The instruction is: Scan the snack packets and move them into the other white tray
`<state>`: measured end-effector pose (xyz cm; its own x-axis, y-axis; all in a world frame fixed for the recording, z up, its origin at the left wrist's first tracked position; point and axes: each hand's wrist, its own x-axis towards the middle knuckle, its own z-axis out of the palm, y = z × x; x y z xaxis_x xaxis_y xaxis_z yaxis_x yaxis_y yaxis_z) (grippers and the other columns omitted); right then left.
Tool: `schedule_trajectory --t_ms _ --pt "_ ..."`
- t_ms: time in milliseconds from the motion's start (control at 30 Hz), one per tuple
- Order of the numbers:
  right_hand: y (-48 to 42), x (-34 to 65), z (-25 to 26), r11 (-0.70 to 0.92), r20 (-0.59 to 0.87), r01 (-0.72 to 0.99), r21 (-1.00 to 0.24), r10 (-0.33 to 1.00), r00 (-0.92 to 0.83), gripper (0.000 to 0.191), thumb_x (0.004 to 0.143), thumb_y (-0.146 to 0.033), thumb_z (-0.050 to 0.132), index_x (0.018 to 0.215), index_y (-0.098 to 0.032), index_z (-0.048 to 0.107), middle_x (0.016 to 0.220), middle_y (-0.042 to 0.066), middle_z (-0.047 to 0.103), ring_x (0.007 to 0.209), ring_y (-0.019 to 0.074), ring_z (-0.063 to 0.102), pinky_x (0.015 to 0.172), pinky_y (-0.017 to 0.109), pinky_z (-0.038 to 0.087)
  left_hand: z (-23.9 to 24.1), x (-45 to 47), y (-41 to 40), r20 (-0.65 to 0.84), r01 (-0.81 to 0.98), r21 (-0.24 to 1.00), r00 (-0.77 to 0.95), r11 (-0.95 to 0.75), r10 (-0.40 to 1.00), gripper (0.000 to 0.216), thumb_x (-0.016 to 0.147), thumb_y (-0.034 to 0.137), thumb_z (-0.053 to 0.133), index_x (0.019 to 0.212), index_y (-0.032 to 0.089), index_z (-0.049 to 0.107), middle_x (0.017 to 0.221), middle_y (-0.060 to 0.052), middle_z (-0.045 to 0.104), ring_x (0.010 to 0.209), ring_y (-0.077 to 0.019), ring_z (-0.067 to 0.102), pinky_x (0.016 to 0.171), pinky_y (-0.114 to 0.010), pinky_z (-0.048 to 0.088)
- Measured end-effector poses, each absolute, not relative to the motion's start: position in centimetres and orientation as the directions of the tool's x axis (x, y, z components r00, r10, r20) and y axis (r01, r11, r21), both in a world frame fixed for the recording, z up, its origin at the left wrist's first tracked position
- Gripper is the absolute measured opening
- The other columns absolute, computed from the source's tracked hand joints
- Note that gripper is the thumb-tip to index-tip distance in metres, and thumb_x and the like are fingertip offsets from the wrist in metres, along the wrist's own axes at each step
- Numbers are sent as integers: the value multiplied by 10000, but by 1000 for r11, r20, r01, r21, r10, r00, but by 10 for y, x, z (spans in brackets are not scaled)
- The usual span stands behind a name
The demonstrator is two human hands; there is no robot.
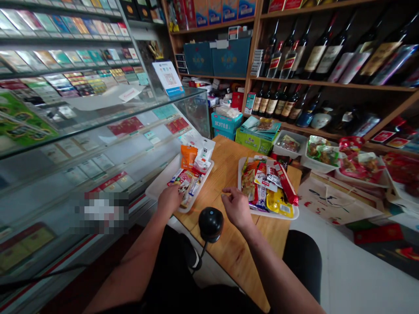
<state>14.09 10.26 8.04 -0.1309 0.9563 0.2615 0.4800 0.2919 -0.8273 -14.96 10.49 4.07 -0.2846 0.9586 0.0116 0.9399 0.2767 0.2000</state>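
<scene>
My left hand [170,199] reaches down into the white tray [153,189] on the left. Its fingertips are at the small snack packets [188,181] and partly out of sight, so whether they grip one is unclear. An orange packet [189,156] stands toward the back of that tray. Over the wooden table my right hand [237,207] is empty, its fingers loosely bent and apart. It is just left of a second white tray [296,214], heaped with snack packets. Among these are a yellow packet [279,203] and a long red packet [286,183].
A black, rounded device with a cable [211,224] stands on the wooden table [225,150] between my arms. The glass display counter [98,126] runs along the left. Wine bottles [321,54] line shelves behind, and trays of packaged food [322,152] stand at right.
</scene>
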Motion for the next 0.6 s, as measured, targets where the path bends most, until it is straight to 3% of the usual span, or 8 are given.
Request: schedule_trajectory --t_ms 167,300,433,500,600 --pt "93 125 83 320 250 462 -827 946 -207 224 859 -264 538 958 -178 720 747 34 675 645 161 608 671 271 462 29 -164 121 -153 937 133 -301 322 941 288 783 330 644 1017 168 685 1082 -176 718 1004 -301 670 825 -339 478" --pt "90 122 88 320 238 442 -838 943 -232 214 859 -270 541 953 -193 717 765 34 684 666 166 624 658 269 471 31 -169 132 -173 902 216 -342 374 924 297 682 232 705 968 154 695 1036 -196 729 969 -315 679 778 -339 476" --pt "88 124 92 317 236 425 -848 944 -233 197 854 -278 554 929 -197 717 792 36 699 668 160 627 654 264 475 40 -172 134 -176 877 313 -324 365 929 175 743 274 642 866 175 717 906 -138 752 875 -266 694 707 -300 470" --pt "88 126 93 305 229 418 -856 947 -223 191 855 -280 555 912 -201 718 797 34 704 662 156 628 648 261 475 45 -170 127 -187 783 491 -332 381 924 214 772 304 597 890 177 723 848 -96 749 795 -233 694 650 -277 466" --pt "88 128 94 274 201 397 -876 955 -216 194 866 -285 547 905 -204 719 754 22 701 641 153 630 628 252 474 56 -161 108 -247 340 869 -331 359 911 329 724 313 617 995 150 707 869 -74 740 713 -203 675 620 -272 480"
